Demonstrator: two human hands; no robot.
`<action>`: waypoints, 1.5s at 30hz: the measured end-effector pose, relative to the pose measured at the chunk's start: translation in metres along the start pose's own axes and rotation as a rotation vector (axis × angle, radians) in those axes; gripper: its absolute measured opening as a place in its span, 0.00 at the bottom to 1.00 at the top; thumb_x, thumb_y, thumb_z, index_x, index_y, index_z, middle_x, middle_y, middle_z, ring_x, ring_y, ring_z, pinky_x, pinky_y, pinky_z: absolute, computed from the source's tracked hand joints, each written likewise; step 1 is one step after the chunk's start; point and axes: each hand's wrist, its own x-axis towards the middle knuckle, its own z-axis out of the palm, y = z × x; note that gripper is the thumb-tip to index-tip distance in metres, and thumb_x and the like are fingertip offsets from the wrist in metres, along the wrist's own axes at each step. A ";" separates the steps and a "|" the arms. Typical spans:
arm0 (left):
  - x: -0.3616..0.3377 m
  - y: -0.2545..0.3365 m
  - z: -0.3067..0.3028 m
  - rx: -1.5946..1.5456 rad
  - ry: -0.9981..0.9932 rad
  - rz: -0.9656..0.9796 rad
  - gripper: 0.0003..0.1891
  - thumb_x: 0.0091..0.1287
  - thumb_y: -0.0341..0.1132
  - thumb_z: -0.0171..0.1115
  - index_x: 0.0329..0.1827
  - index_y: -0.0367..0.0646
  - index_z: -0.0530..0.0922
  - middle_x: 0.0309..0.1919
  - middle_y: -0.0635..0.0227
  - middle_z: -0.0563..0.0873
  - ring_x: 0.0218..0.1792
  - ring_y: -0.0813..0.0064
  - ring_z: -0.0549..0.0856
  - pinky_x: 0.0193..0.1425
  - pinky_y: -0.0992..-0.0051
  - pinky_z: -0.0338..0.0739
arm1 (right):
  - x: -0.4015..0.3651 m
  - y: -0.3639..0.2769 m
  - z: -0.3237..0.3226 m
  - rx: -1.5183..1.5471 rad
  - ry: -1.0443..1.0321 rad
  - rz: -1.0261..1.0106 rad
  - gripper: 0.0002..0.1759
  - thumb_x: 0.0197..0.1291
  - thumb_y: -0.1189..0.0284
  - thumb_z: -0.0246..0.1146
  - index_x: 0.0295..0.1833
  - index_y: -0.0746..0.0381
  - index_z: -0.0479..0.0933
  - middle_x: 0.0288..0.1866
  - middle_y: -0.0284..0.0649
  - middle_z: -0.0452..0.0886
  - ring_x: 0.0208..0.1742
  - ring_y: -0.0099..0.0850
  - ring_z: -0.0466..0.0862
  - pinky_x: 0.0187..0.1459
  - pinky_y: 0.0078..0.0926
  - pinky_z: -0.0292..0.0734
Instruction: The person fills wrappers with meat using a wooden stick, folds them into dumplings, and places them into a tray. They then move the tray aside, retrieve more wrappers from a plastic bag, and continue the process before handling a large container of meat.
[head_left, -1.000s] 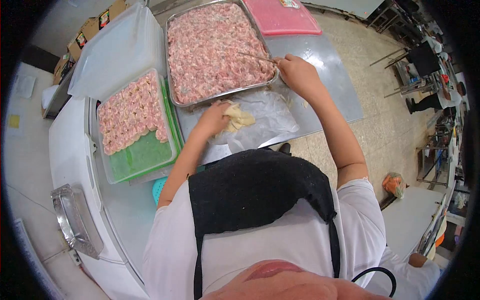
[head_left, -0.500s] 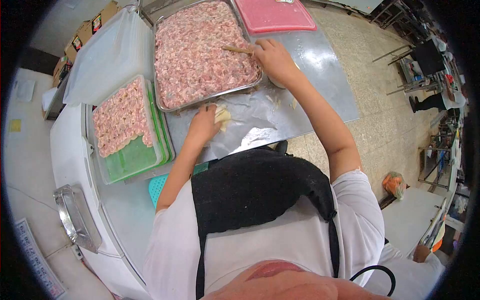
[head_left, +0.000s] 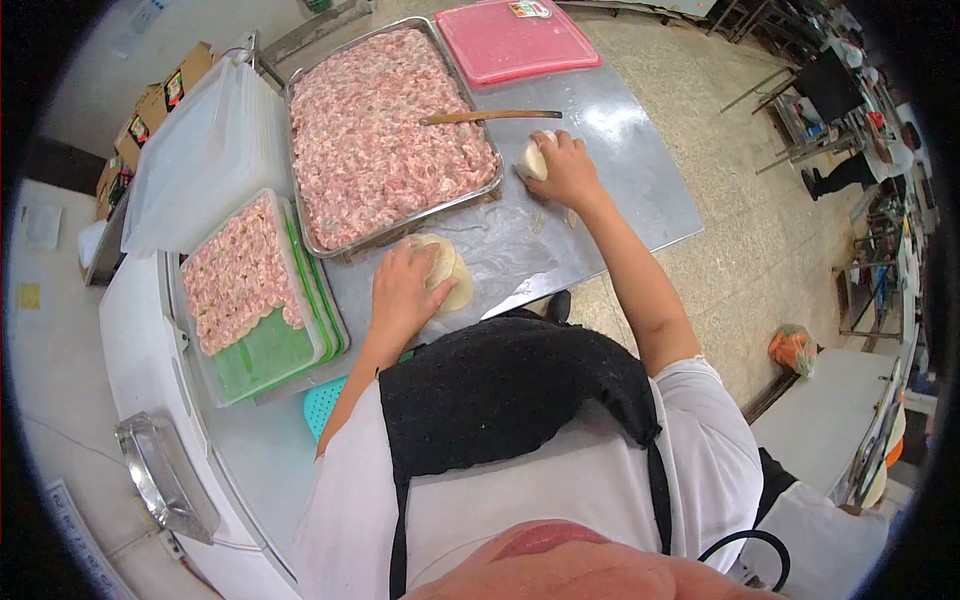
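Dough wrappers (head_left: 458,291): on metal table (head_left: 640,165), beside meat tray (head_left: 320,247) | Left hand (head_left: 398,292): thumb and fingers apart, contacting wrappers | Right hand (head_left: 567,168): clamped on white rounded object (head_left: 532,161) | Wooden stick (head_left: 490,116): laid across tray rim, untouched.

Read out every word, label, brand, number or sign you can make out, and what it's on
No text reads clearly enough to quote.
Sticker on the pink lid: too small.
Labels on the cardboard boxes: too small.
Printed strip at lower left: number-like marks, too blurred.
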 end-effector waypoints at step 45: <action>0.093 0.100 0.078 -0.370 -0.008 0.230 0.29 0.54 0.38 0.75 0.56 0.42 0.72 0.61 0.49 0.70 0.64 0.48 0.71 0.67 0.60 0.68 | -0.059 0.043 -0.030 0.411 0.033 -0.560 0.13 0.57 0.65 0.67 0.42 0.60 0.76 0.43 0.43 0.76 0.49 0.44 0.76 0.47 0.39 0.77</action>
